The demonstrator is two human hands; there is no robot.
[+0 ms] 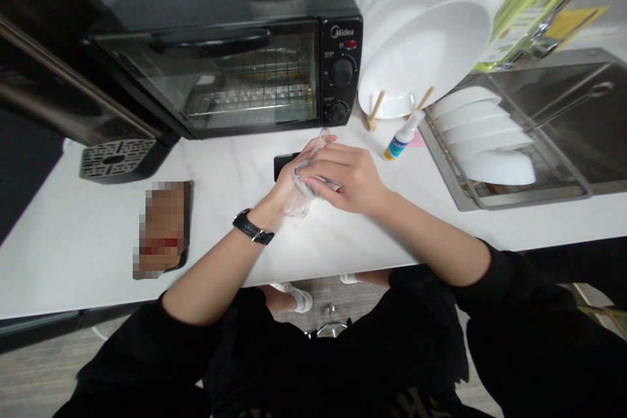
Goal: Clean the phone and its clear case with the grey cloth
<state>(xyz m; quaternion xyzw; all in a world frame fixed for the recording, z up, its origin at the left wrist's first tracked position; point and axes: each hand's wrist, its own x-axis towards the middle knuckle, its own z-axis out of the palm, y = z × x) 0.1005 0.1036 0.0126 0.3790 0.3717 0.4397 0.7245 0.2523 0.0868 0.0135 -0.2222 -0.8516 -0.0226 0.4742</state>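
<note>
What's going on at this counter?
Someone's two bare hands meet over the counter, the right hand across the left hand. The right seems to grip some crumpled clear film. A black thing lies partly hidden behind them. A small bottle is off to the right, a phone to the left.

The counter point(225, 173) is white, faintly grey-veined; oven point(230, 81) and watch point(253, 226) black; plates point(426, 52) white; bottle point(399, 142) white, blue and yellow; plastic point(297, 206) colourless.
</note>
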